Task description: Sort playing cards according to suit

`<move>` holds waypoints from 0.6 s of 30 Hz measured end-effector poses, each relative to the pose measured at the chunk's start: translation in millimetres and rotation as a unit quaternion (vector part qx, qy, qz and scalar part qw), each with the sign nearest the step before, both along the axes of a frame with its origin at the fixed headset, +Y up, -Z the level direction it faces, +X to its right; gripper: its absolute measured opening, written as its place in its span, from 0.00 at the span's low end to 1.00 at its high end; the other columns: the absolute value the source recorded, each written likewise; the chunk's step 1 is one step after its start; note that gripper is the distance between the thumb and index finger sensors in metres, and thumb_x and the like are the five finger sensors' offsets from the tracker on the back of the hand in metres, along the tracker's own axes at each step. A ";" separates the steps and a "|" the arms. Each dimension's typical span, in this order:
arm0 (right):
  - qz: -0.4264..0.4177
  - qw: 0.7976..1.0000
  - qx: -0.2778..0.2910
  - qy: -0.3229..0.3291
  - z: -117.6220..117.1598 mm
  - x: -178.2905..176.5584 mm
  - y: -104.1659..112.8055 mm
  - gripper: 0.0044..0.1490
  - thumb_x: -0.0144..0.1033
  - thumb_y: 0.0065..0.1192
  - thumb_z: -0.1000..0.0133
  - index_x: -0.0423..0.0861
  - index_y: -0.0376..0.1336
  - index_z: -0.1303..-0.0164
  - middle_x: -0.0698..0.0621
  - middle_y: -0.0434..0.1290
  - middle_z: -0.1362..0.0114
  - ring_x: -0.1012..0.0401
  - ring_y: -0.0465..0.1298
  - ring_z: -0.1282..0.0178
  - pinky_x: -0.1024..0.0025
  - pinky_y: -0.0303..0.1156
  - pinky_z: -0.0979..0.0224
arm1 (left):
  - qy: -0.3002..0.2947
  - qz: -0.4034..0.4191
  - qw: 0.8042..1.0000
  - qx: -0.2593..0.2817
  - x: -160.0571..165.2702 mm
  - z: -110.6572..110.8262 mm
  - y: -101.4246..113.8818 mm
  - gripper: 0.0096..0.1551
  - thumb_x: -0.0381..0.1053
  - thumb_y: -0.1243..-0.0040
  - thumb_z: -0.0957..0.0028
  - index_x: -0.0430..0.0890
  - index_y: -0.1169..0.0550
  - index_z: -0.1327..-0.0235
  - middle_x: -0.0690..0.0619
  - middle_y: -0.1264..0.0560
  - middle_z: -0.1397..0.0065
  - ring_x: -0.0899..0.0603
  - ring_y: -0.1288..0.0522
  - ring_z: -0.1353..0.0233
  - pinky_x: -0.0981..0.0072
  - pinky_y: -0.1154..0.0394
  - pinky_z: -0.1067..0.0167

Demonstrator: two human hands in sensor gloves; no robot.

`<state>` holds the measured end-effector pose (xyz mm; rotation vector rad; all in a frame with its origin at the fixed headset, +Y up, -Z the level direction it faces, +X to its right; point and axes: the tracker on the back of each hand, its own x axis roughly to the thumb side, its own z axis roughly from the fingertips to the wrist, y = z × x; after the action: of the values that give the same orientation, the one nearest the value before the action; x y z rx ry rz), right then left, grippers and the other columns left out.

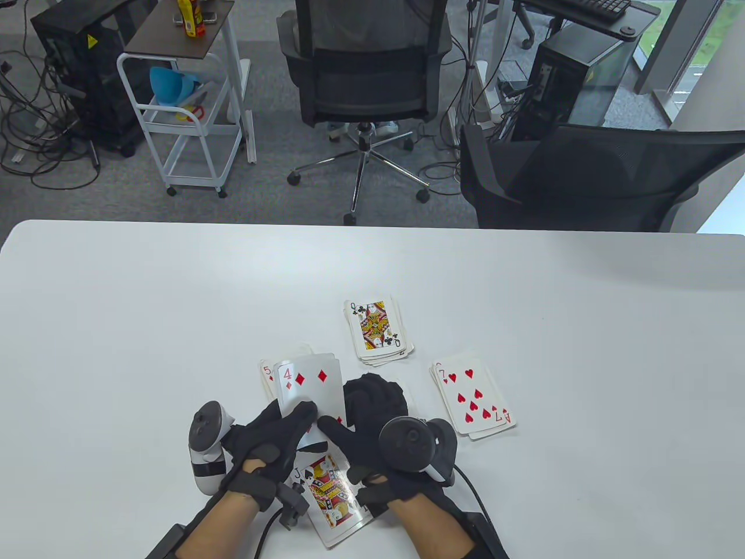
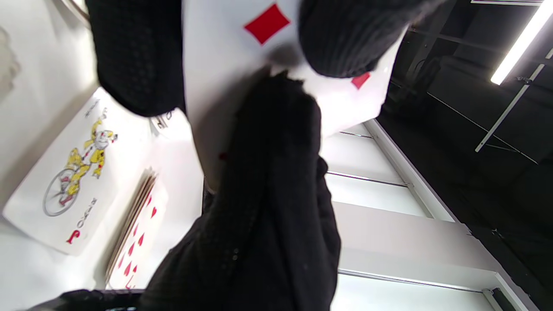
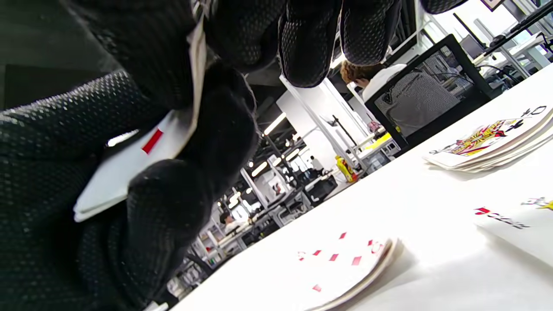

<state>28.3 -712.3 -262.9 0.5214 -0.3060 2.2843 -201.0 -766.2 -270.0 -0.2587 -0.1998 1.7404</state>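
Where the white counter (image 1: 174,291) meets the near edge of the table view, both gloved hands come in side by side and share one card.

- Four of diamonds (image 1: 308,387): held face up above the counter. Left hand (image 1: 265,434) pinches its lower left corner, thumb on the face; right hand (image 1: 372,419) curls its fingers behind the right edge, thumb near the lower edge. The left wrist view shows more white card edges behind it, so it may top a small held packet; cannot tell how many.
- Diamond pile (image 1: 268,372): just behind and left of the four of diamonds, mostly hidden; a red 5 corner shows.
- Club pile (image 1: 378,332): beyond the four of diamonds, slightly right, queen of clubs on top, edges loosely fanned.
- Heart pile (image 1: 474,402): right of the four of diamonds, beside the right hand, seven of hearts on top, an ace corner poking out beneath.
- Spade pile (image 1: 332,495): nearer than the four of diamonds, between the wrists, jack of spades on top, close to the counter's near edge.
- Joker (image 2: 65,181): flat beside the heart pile, seen in the wrist views.

Wide bare counter lies left, right and beyond the four of diamonds, up to the far edge.
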 end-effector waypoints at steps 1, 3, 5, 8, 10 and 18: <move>-0.001 1.000 0.004 -0.002 0.4 0.2 0.7 0.27 0.48 0.72 0.42 0.38 0.68 0.49 0.37 0.66 0.25 0.35 0.58 0.20 0.26 0.48 0.26 | 0.000 0.001 1.000 0.000 0.0 0.1 0.0 0.27 0.58 0.34 0.40 0.49 0.26 0.32 0.54 0.18 0.34 0.43 0.15 0.39 0.58 0.13 0.49; -0.003 1.000 0.019 -0.011 1.5 1.6 2.9 0.25 0.45 0.70 0.41 0.37 0.69 0.49 0.38 0.67 0.26 0.35 0.60 0.21 0.26 0.48 0.26 | 0.001 0.004 1.000 0.000 -0.6 0.3 0.7 0.27 0.58 0.35 0.40 0.49 0.26 0.31 0.53 0.18 0.34 0.43 0.15 0.39 0.57 0.13 0.49; -0.006 1.000 0.023 -0.015 1.7 2.7 4.3 0.24 0.43 0.67 0.40 0.36 0.70 0.49 0.38 0.69 0.27 0.36 0.61 0.21 0.26 0.49 0.26 | -0.001 0.009 1.000 -0.003 -1.3 0.3 0.7 0.27 0.58 0.35 0.40 0.49 0.26 0.31 0.53 0.19 0.34 0.43 0.15 0.39 0.57 0.13 0.49; -0.009 1.000 0.024 -0.016 1.2 3.7 4.4 0.23 0.42 0.64 0.39 0.35 0.72 0.49 0.38 0.70 0.28 0.36 0.62 0.22 0.26 0.49 0.26 | -0.005 0.016 1.000 -0.005 -1.2 0.7 1.3 0.27 0.59 0.36 0.39 0.49 0.26 0.31 0.52 0.19 0.33 0.42 0.15 0.38 0.57 0.14 0.48; -0.007 1.000 0.023 -0.016 0.3 4.7 4.1 0.23 0.41 0.62 0.39 0.35 0.73 0.50 0.39 0.71 0.28 0.36 0.62 0.22 0.26 0.49 0.26 | -0.011 0.018 1.000 -0.006 -0.4 0.9 1.5 0.28 0.60 0.36 0.39 0.49 0.27 0.30 0.52 0.20 0.33 0.42 0.16 0.38 0.57 0.14 0.48; -0.025 0.999 0.004 -0.037 -4.2 12.8 1.3 0.27 0.48 0.68 0.41 0.38 0.71 0.45 0.38 0.69 0.27 0.35 0.61 0.22 0.26 0.49 0.26 | -0.015 0.049 0.999 -0.013 -1.5 1.3 3.7 0.29 0.61 0.37 0.39 0.50 0.27 0.29 0.52 0.21 0.31 0.41 0.17 0.36 0.56 0.15 0.47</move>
<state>41.1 -711.0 -267.1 0.4293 -0.3616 2.2580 -202.6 -762.5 -268.7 -0.2976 -0.2155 1.8386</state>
